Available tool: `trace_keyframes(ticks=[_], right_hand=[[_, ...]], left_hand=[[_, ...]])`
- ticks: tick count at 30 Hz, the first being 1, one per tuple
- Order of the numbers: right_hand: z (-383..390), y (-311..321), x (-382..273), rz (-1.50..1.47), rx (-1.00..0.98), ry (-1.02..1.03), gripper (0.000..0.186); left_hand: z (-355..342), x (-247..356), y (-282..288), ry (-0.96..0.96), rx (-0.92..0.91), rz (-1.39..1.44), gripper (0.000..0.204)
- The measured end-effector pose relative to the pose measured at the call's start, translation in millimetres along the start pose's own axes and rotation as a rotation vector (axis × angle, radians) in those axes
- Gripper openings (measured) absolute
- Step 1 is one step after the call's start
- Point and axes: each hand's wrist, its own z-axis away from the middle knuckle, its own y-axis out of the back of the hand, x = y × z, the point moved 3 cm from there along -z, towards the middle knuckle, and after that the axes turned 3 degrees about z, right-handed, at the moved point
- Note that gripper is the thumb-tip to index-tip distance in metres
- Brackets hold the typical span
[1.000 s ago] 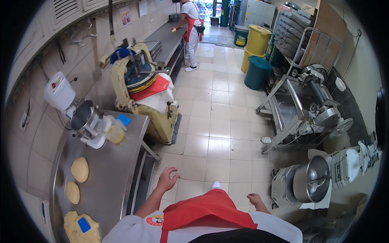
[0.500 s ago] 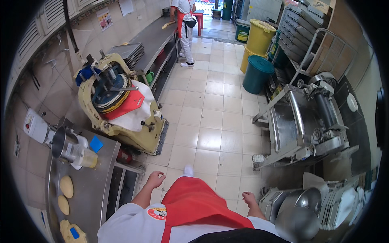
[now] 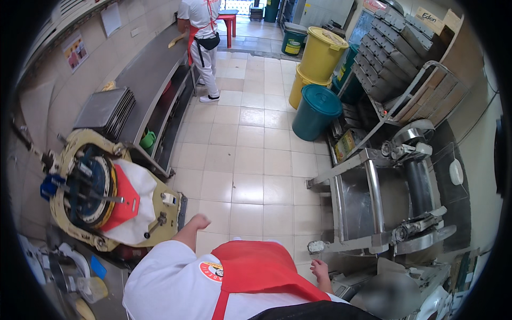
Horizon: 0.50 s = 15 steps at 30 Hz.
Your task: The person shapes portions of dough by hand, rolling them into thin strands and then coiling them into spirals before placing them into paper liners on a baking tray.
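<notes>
My left hand (image 3: 200, 222) hangs over the tiled floor, nearest to a cream dough press (image 3: 176, 205) with a red plate and white cloth. Its fingers are foreshortened and smeared, so their pose is unclear; no held thing shows. My right hand (image 3: 320, 269) is low at my other side, fingers loosely bent and apart, with nothing in it. It is close to the front of a metal dough roller machine (image 3: 376, 213). Between my arms lies my red apron (image 3: 256, 266).
A steel counter (image 3: 128, 96) with stacked trays (image 3: 104, 114) runs along the left; a co-worker (image 3: 202, 42) stands by its far part. A green bin (image 3: 316, 114), yellow barrels (image 3: 322, 50) and a rack of pans (image 3: 392, 56) line the right. A dough piece (image 3: 84, 308) lies lower left.
I have moved forward along the aisle: the dough press, roller machine and co-worker appear nearer. The counter with the mixer has slid toward the lower left edge. My left hand has swung farther forward.
</notes>
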Motion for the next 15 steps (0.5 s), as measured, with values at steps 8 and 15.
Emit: trace_keyframes(ticks=[8,15], right_hand=[[-135.4,-23.8,-124.4,0.12,-0.153,-0.123,0.033],[-370.4,-38.3,-318.9,0.22,-0.266,0.036,0.029]], left_hand=[[-182.2,267.7,222.6,-0.325,0.169,0.54,0.044],[-285.3,196.8,264.4,0.016,0.041,0.247,0.049]])
